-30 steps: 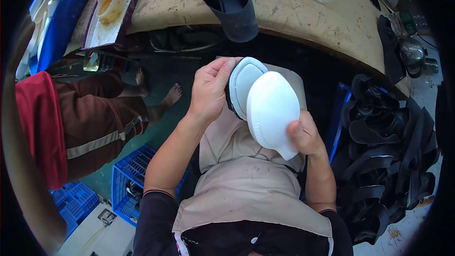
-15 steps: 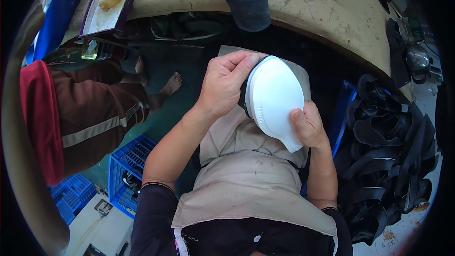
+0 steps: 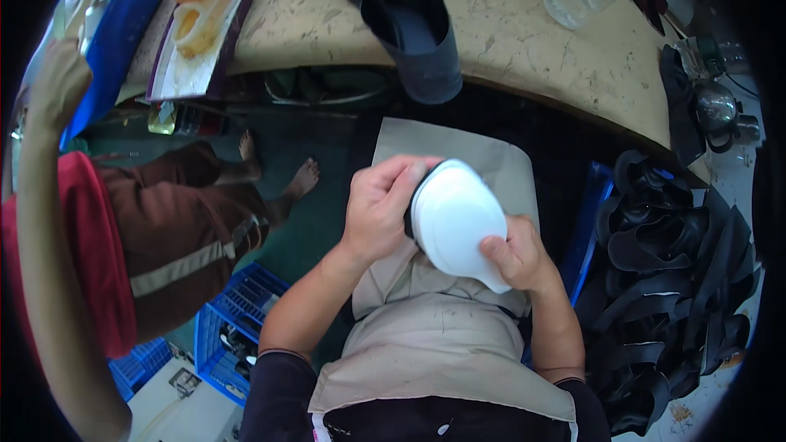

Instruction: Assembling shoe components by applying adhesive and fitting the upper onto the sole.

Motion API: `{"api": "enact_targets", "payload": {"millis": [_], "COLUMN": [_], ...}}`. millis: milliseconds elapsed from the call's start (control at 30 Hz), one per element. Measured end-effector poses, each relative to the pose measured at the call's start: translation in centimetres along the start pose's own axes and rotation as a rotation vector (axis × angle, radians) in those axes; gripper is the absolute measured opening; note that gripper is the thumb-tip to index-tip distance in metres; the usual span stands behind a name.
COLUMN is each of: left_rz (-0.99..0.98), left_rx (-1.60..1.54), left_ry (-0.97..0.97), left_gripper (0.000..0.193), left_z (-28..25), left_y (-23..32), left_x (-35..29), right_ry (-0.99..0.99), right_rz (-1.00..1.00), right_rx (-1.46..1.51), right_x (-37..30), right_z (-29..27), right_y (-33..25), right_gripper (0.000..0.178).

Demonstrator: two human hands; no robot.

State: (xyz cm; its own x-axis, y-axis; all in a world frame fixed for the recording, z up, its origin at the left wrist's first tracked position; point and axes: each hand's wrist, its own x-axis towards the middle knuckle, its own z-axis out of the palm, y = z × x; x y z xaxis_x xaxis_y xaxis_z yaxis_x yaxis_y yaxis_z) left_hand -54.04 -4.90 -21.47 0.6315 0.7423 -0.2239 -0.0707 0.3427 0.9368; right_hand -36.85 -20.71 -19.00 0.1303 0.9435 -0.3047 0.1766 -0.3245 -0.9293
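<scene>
Above my lap, both hands hold a smooth white sole-shaped piece [image 3: 457, 221], broad and rounded at the top and tapering at the lower right. A dark edge shows along its left side, where my left hand [image 3: 381, 209] pinches the rim with thumb and bent fingers. The underside is hidden from me. My right hand [image 3: 521, 255] grips the tapered end, thumb on the white face and the other fingers behind it. On the bench edge ahead lie black shoe uppers [image 3: 427, 57].
The worn bench [image 3: 524, 0] curves across the front, with an orange-stained container [image 3: 196, 29] and a clear bottle [image 3: 573, 0]. Many black shoe uppers [image 3: 655, 237] are heaped at right. A person in brown trousers [image 3: 180, 237] is at left, near a blue crate [image 3: 233, 336].
The white piece and both hands sit slightly lower and further left in the picture, the piece tilted more. More of the bench shows. The other person's arm now reaches up at left.
</scene>
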Motion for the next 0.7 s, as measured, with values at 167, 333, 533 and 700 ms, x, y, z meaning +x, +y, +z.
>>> {"api": "enact_targets", "payload": {"millis": [167,333,533,700], "left_rz": [0.023,0.026,0.003,0.041], "left_rx": [-0.112,-0.268,-0.227,0.187], "left_ry": [0.021,-0.024,-0.165,-0.396], "left_gripper": [0.028,0.029,0.034,0.059], "left_z": [0.8,0.7,0.5,-0.5], "left_y": [0.8,-0.2,1.0,0.0], "left_x": [-0.4,-0.7,-0.2,0.5], "right_ry": [-0.002,-0.061,-0.124,-0.156], "right_rz": [-0.061,-0.016,0.038,0.044], "right_rx": [-0.080,-0.187,-0.309,-0.317], "right_x": [0.5,0.5,0.3,0.6], "right_z": [-1.2,-1.9,-1.1,-1.2], "right_y": [-1.8,-1.1,-1.2,-0.1], "right_gripper": [0.045,0.049,0.053,0.054]}}
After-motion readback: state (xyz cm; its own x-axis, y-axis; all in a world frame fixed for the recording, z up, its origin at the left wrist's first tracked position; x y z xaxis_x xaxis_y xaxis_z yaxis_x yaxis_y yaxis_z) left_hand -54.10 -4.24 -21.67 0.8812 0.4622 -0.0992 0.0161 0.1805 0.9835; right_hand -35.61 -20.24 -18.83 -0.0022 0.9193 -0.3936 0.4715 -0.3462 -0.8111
